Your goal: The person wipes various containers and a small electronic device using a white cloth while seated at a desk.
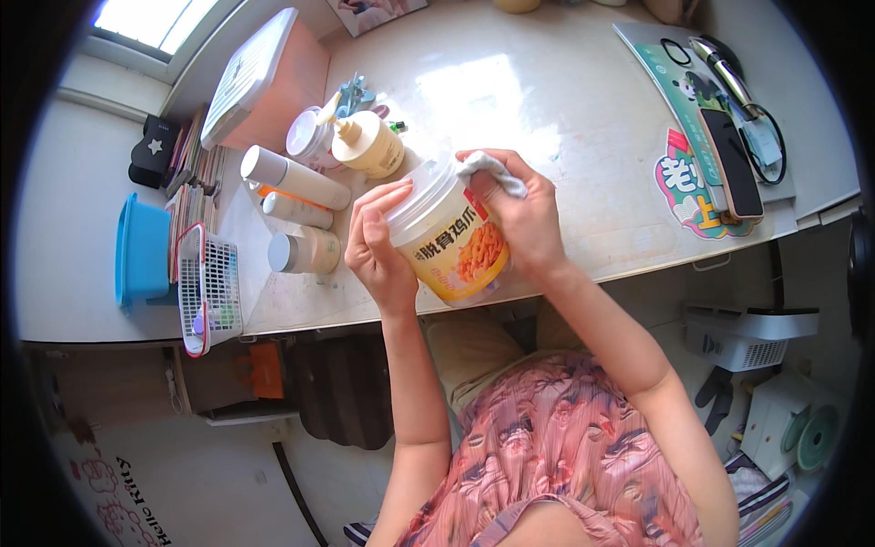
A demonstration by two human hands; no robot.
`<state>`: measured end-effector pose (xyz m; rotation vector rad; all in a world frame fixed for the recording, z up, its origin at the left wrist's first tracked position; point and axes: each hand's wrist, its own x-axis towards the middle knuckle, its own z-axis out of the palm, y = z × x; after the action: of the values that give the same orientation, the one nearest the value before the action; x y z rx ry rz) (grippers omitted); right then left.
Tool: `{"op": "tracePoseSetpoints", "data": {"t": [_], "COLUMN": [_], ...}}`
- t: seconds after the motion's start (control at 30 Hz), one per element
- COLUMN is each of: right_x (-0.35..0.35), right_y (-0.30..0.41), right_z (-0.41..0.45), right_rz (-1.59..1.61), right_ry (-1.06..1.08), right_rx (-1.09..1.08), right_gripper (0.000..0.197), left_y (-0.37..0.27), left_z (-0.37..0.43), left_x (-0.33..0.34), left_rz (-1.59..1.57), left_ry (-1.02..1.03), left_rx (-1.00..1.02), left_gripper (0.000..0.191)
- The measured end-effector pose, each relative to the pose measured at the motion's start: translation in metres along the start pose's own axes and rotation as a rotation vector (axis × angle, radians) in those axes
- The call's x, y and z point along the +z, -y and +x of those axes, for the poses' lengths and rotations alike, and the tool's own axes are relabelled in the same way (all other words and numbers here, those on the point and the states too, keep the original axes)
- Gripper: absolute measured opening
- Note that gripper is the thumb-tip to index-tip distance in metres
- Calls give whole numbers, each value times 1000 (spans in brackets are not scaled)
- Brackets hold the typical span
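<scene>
A clear plastic food tub with a printed yellow label is held tilted above the table's front edge. My left hand grips it by the lid's rim on the left side. A translucent lid covers its top. My right hand is at the tub's upper right and pinches a folded pale cloth between thumb and fingers, close against the rim. What the tub contains, if anything, cannot be made out.
Left of the tub stand a cream pump bottle, a tall white bottle and a grey-capped jar. A white basket sits at the left edge. On the right, a smartphone lies over a green panda booklet. A pink lidded box stands behind.
</scene>
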<state>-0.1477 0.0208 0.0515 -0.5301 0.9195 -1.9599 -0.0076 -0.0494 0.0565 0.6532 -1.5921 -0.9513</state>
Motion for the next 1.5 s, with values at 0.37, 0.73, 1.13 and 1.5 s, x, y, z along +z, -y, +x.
{"op": "tracePoseSetpoints", "data": {"t": [0.37, 0.73, 1.13, 1.5], "right_x": [25, -11, -36, -45], "right_y": [10, -25, 29, 1], "right_z": [-31, 2, -17, -66], "right_rz": [-590, 115, -358, -1173], "right_ry": [177, -16, 1, 496], "right_rx": [-672, 200, -271, -1053], "right_gripper": [34, 29, 36, 42], "left_y": [-4, 6, 30, 0], "left_z": [-3, -1, 2, 17], "left_x": [-1, -17, 45, 35], "left_rz": [75, -139, -624, -226], "left_ry": [38, 154, 217, 92], "left_rx": [140, -21, -124, -151], "left_gripper": [42, 42, 59, 39]}}
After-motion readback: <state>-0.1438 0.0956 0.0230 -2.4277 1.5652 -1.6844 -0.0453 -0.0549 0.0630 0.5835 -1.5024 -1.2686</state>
